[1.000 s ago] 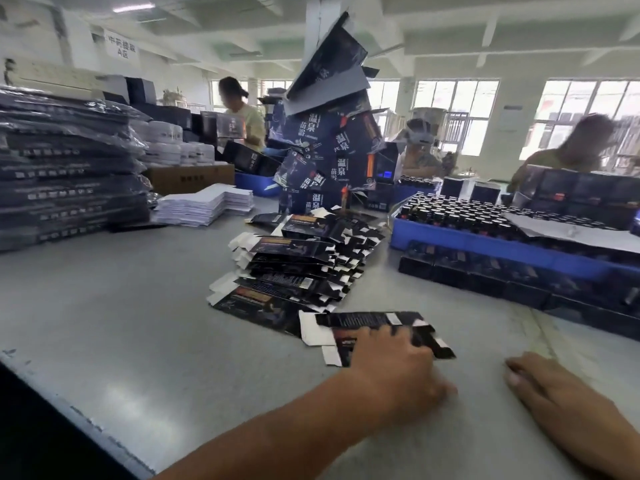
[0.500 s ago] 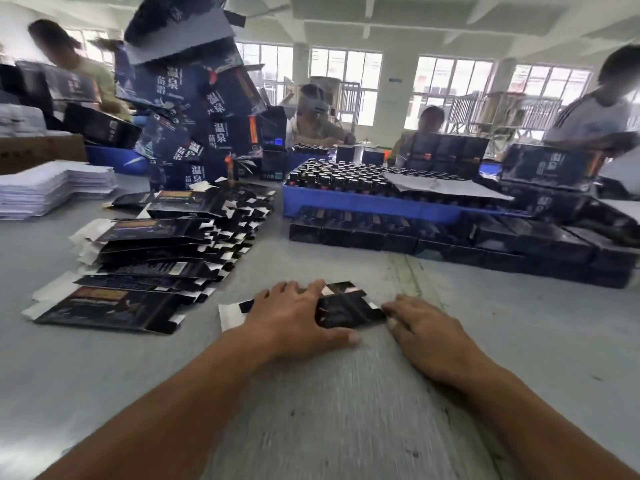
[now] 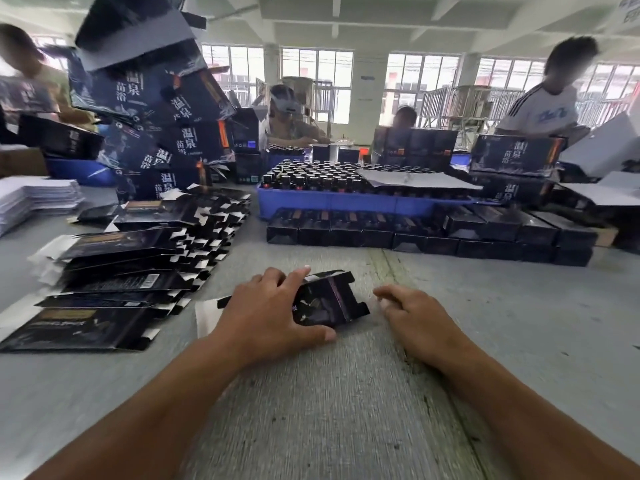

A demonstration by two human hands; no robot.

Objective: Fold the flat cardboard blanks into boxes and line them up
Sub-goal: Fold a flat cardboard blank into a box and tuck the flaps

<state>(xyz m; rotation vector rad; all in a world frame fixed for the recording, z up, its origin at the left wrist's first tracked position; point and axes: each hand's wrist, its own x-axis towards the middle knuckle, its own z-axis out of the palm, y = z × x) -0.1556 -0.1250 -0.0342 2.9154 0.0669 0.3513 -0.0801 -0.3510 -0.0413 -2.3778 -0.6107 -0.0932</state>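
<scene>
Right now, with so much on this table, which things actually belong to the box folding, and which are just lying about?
Part of the job:
- the dark blank gripped by the left hand
- right hand, beside it, holding nothing
- fanned pile of flat blanks
- row of folded boxes

Just lying about:
- blue tray of bottles
- white paper stack
- tall heap of printed cartons
</scene>
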